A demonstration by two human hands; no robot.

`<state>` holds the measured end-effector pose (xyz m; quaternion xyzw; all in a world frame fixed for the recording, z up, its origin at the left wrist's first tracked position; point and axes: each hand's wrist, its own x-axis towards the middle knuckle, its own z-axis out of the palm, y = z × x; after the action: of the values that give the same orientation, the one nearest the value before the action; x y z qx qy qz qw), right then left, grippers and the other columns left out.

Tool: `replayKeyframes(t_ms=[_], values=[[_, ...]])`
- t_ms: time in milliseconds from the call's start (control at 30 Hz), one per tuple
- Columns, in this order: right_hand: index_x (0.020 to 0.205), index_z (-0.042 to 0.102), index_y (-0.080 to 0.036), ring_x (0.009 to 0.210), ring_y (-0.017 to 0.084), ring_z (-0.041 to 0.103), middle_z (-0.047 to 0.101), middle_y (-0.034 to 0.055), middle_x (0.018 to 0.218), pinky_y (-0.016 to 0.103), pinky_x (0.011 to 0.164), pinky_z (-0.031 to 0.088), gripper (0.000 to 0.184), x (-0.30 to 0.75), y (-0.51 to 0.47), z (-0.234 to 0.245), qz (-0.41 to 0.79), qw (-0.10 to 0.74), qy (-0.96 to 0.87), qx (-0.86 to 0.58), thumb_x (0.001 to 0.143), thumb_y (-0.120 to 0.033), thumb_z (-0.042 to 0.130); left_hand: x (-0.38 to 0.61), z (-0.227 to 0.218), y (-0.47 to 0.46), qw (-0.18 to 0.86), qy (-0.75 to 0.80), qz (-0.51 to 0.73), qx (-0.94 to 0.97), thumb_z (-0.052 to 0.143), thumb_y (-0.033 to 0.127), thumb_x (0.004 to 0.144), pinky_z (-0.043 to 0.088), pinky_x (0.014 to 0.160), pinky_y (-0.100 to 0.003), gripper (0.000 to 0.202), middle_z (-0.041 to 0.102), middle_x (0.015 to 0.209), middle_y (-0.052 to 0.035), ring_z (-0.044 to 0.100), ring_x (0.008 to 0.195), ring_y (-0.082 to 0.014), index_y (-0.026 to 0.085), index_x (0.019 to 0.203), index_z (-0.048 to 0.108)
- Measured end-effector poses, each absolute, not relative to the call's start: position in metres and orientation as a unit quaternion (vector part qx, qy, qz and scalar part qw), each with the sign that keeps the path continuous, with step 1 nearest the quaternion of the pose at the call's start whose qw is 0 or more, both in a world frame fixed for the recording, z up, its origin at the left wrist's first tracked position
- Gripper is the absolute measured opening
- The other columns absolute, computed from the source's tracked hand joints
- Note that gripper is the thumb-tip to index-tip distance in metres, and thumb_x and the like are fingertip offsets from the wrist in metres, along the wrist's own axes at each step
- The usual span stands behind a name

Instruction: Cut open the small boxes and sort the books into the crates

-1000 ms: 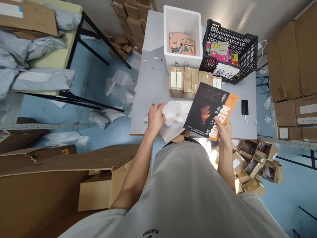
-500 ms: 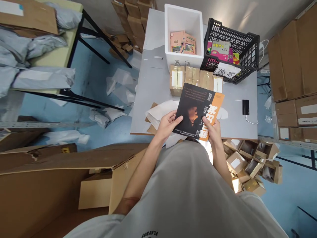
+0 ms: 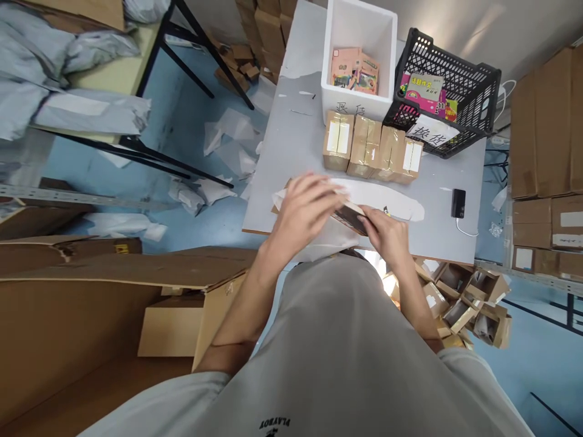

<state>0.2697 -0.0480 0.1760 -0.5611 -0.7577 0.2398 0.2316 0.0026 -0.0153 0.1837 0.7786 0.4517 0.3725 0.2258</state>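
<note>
Head view: the table carries, at 12 o'clock from the book, a row of taped cartons. Behind them stand a white foam box and, toward 1 o'clock, a black crate, both holding colourful booklets. A phone lies at 3 o'clock, well apart. White paper spreads under and beyond the book. Small open cartons litter the floor at 4 o'clock.

The book sits low over the table's near edge, almost flat. Only a dark strip of it shows, running from 10 to 4 o'clock. The left grip, blurred, covers most of it, and I cannot tell whether it clasps the book. The right grip pinches the book's right end.
</note>
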Motion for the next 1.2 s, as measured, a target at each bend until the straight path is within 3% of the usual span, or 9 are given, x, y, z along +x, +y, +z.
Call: replayKeyframes(t_ms=[100, 167, 267, 367, 500, 767, 900, 1000, 1200], values=[[0.128, 0.09, -0.024, 0.103, 0.026, 0.083, 0.09, 0.0048, 0.114, 0.033, 0.097, 0.064, 0.046, 0.273, -0.044, 0.158, 0.318, 0.377, -0.618, -0.612, 0.112, -0.06, 0.066, -0.011, 0.152, -0.014, 0.293, 0.55, 0.472, 0.623, 0.078, 0.064, 0.105, 0.044, 0.136, -0.059, 0.071, 0.062, 0.172, -0.0115, 0.056, 0.161, -0.036, 0.033, 0.166, 0.061], [0.124, 0.09, -0.022, 0.108, 0.028, 0.082, 0.089, 0.0049, 0.115, 0.037, 0.1, 0.065, 0.052, 0.275, -0.043, 0.146, 0.373, 0.452, -0.511, -0.629, 0.105, -0.066, 0.072, -0.013, 0.13, -0.019, 0.399, 0.567, 0.509, 0.509, 0.081, 0.079, 0.096, 0.052, 0.129, -0.06, 0.092, 0.053, 0.179, -0.0176, 0.062, 0.156, -0.0389, 0.029, 0.17, 0.055], [0.126, 0.089, -0.02, 0.11, 0.028, 0.08, 0.089, 0.008, 0.12, 0.042, 0.102, 0.067, 0.06, 0.273, -0.045, 0.133, 0.451, 0.509, -0.382, -0.626, 0.095, -0.071, 0.081, 0.0, 0.111, -0.032, 0.607, 0.515, 0.462, 0.39, 0.084, 0.085, 0.087, 0.062, 0.117, -0.059, 0.093, 0.07, 0.161, -0.023, 0.074, 0.141, -0.0413, 0.022, 0.154, 0.071], [0.127, 0.088, -0.02, 0.109, 0.027, 0.081, 0.089, 0.0098, 0.12, 0.044, 0.102, 0.068, 0.064, 0.267, -0.048, 0.126, 0.491, 0.525, -0.32, -0.618, 0.09, -0.073, 0.085, 0.02, 0.111, -0.043, 0.71, 0.463, 0.422, 0.323, 0.092, 0.079, 0.083, 0.068, 0.108, -0.053, 0.08, 0.085, 0.132, -0.0195, 0.081, 0.129, -0.041, 0.018, 0.135, 0.083], [0.128, 0.088, -0.02, 0.115, 0.029, 0.081, 0.088, 0.01, 0.123, 0.045, 0.106, 0.068, 0.064, 0.26, -0.05, 0.13, 0.5, 0.532, -0.313, -0.608, 0.089, -0.071, 0.087, 0.031, 0.117, -0.045, 0.703, 0.475, 0.44, 0.294, 0.104, 0.067, 0.072, 0.071, 0.1, -0.047, 0.073, 0.089, 0.117, -0.0142, 0.085, 0.117, -0.0378, 0.018, 0.124, 0.087], [0.134, 0.086, -0.021, 0.124, 0.031, 0.08, 0.088, 0.0102, 0.124, 0.05, 0.112, 0.067, 0.065, 0.264, -0.043, 0.134, 0.489, 0.51, -0.366, -0.606, 0.096, -0.073, 0.078, 0.029, 0.117, -0.037, 0.693, 0.468, 0.462, 0.296, 0.104, 0.064, 0.074, 0.072, 0.095, -0.046, 0.068, 0.089, 0.121, -0.0152, 0.087, 0.108, -0.0346, 0.018, 0.122, 0.087], [0.148, 0.078, -0.023, 0.145, 0.034, 0.071, 0.08, 0.0149, 0.148, 0.056, 0.125, 0.058, 0.073, 0.27, -0.038, 0.126, 0.417, 0.491, -0.424, -0.637, 0.099, -0.076, 0.072, 0.035, 0.118, -0.035, 0.679, 0.471, 0.474, 0.306, 0.101, 0.066, 0.078, 0.072, 0.096, -0.046, 0.068, 0.088, 0.125, -0.0164, 0.087, 0.111, -0.0345, 0.018, 0.125, 0.086], [0.154, 0.073, -0.017, 0.158, 0.035, 0.062, 0.068, 0.0207, 0.165, 0.057, 0.136, 0.046, 0.076, 0.262, -0.04, 0.129, 0.344, 0.482, -0.475, -0.652, 0.102, -0.072, 0.072, 0.044, 0.122, -0.036, 0.643, 0.481, 0.491, 0.337, 0.097, 0.069, 0.083, 0.071, 0.102, -0.046, 0.069, 0.088, 0.127, -0.0153, 0.085, 0.118, -0.0352, 0.018, 0.128, 0.085], [0.158, 0.067, -0.025, 0.147, 0.035, 0.069, 0.073, 0.0153, 0.158, 0.046, 0.114, 0.066, 0.089, 0.222, -0.05, 0.142, 0.47, 0.443, -0.504, -0.574, 0.089, -0.079, 0.085, 0.075, 0.142, -0.051, 0.524, 0.499, 0.481, 0.496, 0.08, 0.057, 0.102, 0.063, 0.121, -0.053, 0.046, 0.086, 0.135, -0.0107, 0.08, 0.132, -0.0359, 0.022, 0.131, 0.087]])
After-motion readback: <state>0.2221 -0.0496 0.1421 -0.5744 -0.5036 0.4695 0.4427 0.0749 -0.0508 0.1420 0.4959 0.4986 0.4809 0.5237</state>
